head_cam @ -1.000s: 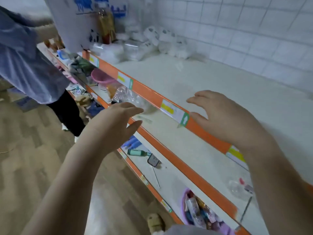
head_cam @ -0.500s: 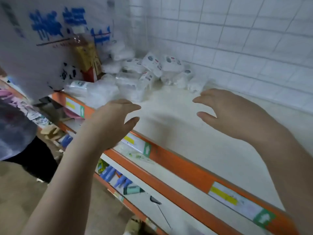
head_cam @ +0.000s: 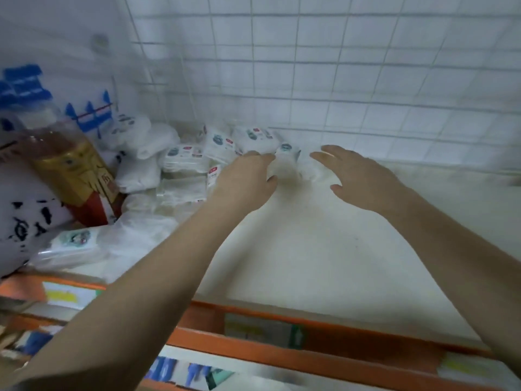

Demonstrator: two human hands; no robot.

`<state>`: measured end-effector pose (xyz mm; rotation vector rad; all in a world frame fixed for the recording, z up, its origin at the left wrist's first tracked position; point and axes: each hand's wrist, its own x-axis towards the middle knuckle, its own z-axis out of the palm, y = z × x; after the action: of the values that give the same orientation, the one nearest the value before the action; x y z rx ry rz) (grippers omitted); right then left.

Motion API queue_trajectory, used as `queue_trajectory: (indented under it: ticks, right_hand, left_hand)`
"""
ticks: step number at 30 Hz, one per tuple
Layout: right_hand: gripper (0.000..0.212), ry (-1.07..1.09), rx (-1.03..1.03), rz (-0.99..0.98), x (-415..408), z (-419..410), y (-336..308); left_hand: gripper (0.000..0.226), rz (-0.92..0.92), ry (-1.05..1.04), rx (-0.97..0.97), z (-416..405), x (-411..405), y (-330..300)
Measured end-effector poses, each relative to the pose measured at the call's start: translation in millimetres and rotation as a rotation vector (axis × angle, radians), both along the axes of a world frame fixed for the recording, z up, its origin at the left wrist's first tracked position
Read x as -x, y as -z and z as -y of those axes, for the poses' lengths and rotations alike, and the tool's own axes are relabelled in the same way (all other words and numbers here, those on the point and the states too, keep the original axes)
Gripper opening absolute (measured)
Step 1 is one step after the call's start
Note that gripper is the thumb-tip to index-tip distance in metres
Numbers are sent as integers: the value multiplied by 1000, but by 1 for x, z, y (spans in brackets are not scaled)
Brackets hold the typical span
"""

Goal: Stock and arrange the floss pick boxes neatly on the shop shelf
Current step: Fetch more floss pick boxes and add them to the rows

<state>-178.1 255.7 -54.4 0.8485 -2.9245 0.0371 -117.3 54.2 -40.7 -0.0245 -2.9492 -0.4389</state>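
Observation:
Several clear floss pick boxes (head_cam: 194, 156) with white labels lie jumbled at the back left of the white top shelf (head_cam: 324, 244), against the tiled wall. One clear box (head_cam: 284, 162) stands at the right end of the pile. My left hand (head_cam: 242, 182) reaches to its left side, fingertips at or touching it. My right hand (head_cam: 358, 176) hovers just right of it, fingers spread and relaxed. Neither hand grips anything that I can see. The view is blurred.
A bottle with a gold and red label (head_cam: 70, 170) and a white bag with blue print (head_cam: 25, 131) stand at the left. Another clear box (head_cam: 70, 246) lies near the orange front rail (head_cam: 253, 345). Lower shelves show below.
Both hands have moved forward across the shelf to the pile at the back wall. The view has swung up and closer to the boxes.

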Motion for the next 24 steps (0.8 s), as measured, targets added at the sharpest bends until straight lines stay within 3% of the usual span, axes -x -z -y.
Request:
queue_trajectory:
  ticks: [6, 11, 17, 24]
  right_hand:
    - [70, -190, 29, -105, 37, 1, 19]
    - [69, -357, 111, -174, 53, -4, 31]
    - [66, -391, 174, -199, 59, -11, 32]
    - [57, -253, 349, -125, 48, -27, 30]
  left_hand:
    - [47, 38, -134, -106, -24, 37, 11]
    - [46, 12, -229, -69, -35, 52, 18]
    - [48, -14, -316, -22, -45, 59, 21]
    - [50, -92, -340, -346, -48, 38, 21]
